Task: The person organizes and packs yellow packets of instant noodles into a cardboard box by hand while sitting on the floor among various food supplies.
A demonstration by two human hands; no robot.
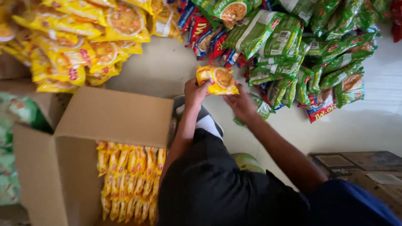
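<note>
Nearest me, at seven o'clock, I am seeing the open cardboard box [63, 167] standing with its flaps folded out, and a dense row of yellow packets [130, 180] is sitting upright inside it, edge to edge; packing them on end looks like the way to fit the most in. My dark trouser leg [217, 184] is filling the six o'clock area, so I am judging that I am crouching over the floor [360, 121].

Just past centre, at twelve o'clock, both hands are holding one yellow noodle packet [217, 79] clear of the floor. The left hand [196, 92] is gripping its left end, fingers curled over the edge. The right hand [240, 104] is supporting it from below at the right; its fingers are mostly hidden behind the packet, so they are probably cupping it, though I cannot be sure. Holding both ends is keeping the packet flat and square.

Farther out, the yellow pile [75, 42] is lying at ten o'clock, the green pile [310, 50] at two o'clock, with red and blue packets [205, 37] between them: sorted by colour, all within reach. A flattened carton [360, 167] is lying at four o'clock.
</note>
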